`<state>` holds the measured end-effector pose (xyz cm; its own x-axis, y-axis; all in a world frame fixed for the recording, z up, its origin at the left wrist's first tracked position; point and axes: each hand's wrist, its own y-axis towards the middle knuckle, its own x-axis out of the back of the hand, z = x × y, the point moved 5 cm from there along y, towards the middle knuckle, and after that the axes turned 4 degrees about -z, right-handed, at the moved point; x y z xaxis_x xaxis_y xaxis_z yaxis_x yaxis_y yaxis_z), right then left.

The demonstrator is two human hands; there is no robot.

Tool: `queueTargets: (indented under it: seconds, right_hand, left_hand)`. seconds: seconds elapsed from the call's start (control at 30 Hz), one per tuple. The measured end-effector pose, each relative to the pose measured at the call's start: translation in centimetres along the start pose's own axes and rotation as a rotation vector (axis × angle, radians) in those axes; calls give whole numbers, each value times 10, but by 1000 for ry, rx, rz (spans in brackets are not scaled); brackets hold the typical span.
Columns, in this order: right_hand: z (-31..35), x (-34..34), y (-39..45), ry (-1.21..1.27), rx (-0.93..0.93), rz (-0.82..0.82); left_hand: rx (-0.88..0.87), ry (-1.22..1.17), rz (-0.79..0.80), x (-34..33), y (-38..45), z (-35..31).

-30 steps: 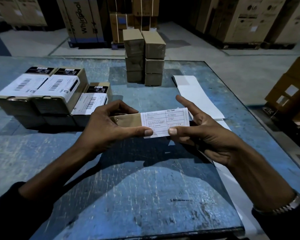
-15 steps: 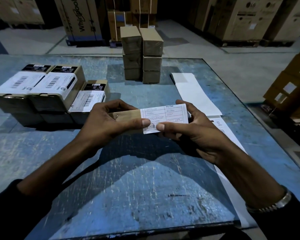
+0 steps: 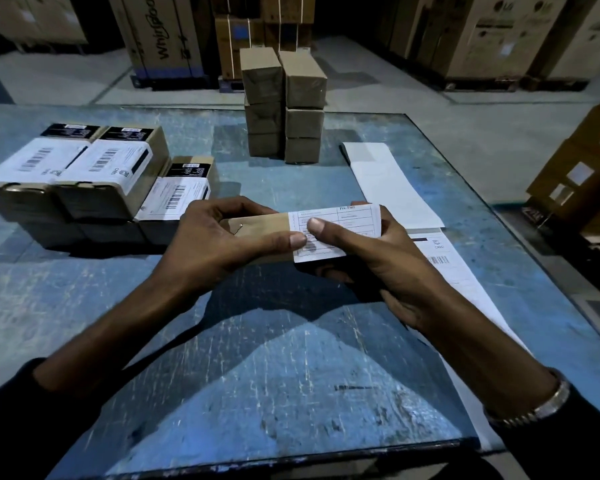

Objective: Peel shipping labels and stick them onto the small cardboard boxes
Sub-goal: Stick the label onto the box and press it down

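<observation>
Small box [image 3: 257, 227] held above blue table [image 3: 274, 358], gripped by left hand [image 3: 219, 237]. Label [image 3: 340, 233] laid on box's right half, pressed by right hand [image 3: 371, 258] thumb, fingers wrapped beneath. Risk: label's near edge overhangs box; crease or skew likely if smoothed unevenly. Unlabelled boxes [image 3: 284, 105] stacked behind.

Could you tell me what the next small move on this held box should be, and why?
Probably slide the right hand thumb outward across the white printed shipping label, since it overhangs the small brown cardboard box that the left hand grips.
</observation>
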<state>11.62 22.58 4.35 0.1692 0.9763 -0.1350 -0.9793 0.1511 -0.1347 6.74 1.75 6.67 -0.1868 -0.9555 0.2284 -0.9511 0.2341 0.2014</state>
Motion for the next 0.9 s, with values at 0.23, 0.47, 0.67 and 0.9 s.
queueTargets:
  seconds: [0.23,0.47,0.67,0.9]
  right_hand:
    - [2,1,0,67,39,70]
    - [6,-7,-9,-86,82,-1]
    - [3,-7,-9,-149,140,-104]
    - [11,-6,-15,-140,185,-144]
  left_hand:
    - [69,-90,-50,5,4,4]
    - [99,-103,-74,2,1,6]
    - [170,-79,-29,-5,-1,11]
    - [257,-122,-14,2,4,16]
